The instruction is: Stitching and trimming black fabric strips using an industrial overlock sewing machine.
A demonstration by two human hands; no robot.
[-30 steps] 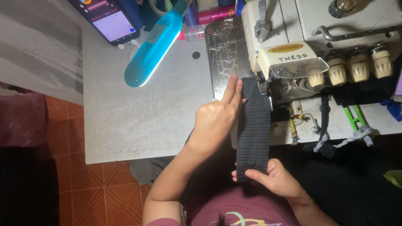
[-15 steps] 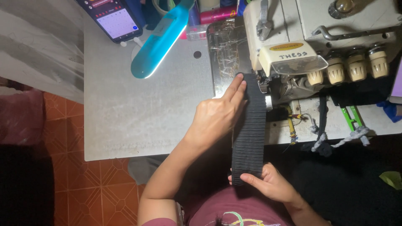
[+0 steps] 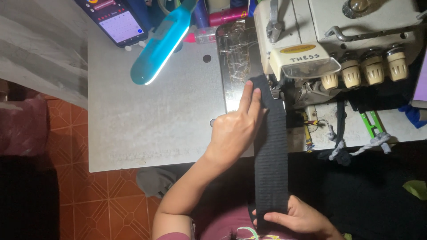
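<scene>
Black ribbed strip (image 3: pixel 270 151): 1 | left hand (image 3: pixel 235 129) flat on it | right hand (image 3: pixel 299 218) pinching end | sewing machine (image 3: pixel 329 49): 1

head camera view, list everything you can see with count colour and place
ribbed fabric strip: one, black, running from the sewing machine down to the near edge
sewing machine: one, cream, top right on the table
tension knobs: four, cream, along the machine front
table: one, grey, centre left
lamp: one, turquoise, lit, upper table
phone: one, dark with lit screen, top left
tweezers: one, green, right of the machine
floor tiles: orange, lower left
left hand: flat, fingers on the strip's upper left edge
right hand: pinching the strip's lower end
</scene>
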